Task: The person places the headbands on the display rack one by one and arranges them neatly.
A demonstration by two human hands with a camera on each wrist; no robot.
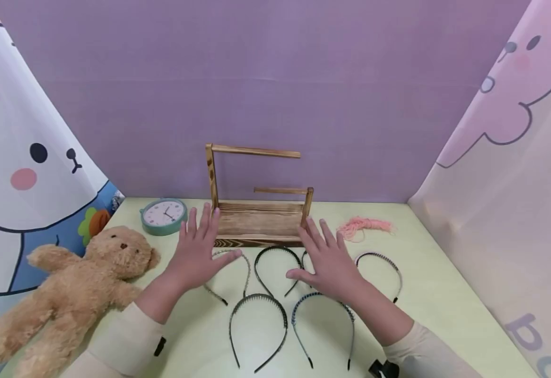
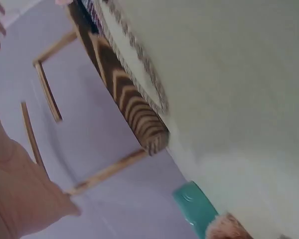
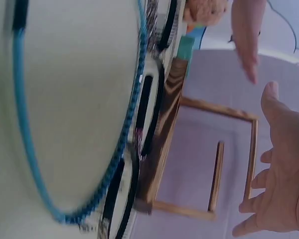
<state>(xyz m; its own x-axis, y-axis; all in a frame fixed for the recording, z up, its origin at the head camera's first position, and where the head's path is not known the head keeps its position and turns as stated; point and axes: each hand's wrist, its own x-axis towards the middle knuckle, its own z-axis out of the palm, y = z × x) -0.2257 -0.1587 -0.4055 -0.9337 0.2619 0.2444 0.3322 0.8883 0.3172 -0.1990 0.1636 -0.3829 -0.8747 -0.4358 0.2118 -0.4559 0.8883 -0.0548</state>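
Observation:
My left hand (image 1: 197, 260) and right hand (image 1: 332, 265) hover over the table with fingers spread, palms down and nothing in them. Beneath and between them lie several headbands: a pale braided one (image 1: 249, 273) by the left thumb, a black toothed one (image 1: 258, 269) in the middle, and a dark one (image 1: 284, 315) in front. A blue headband (image 1: 295, 315) lies below the right hand, partly covered by it, and another headband (image 1: 399, 275) is to its right. Behind the hands stands a wooden rack (image 1: 261, 223) with two horizontal bars (image 1: 256, 151). The right hand partly hides one more dark headband.
At the back left is a round teal clock (image 1: 164, 212), with a brown teddy bear (image 1: 76, 286) lying along the left side. Pink yarn (image 1: 365, 227) sits at the back right. A purple backdrop (image 1: 275, 79) rises behind the table (image 1: 436, 315), and printed cloths hang at both sides.

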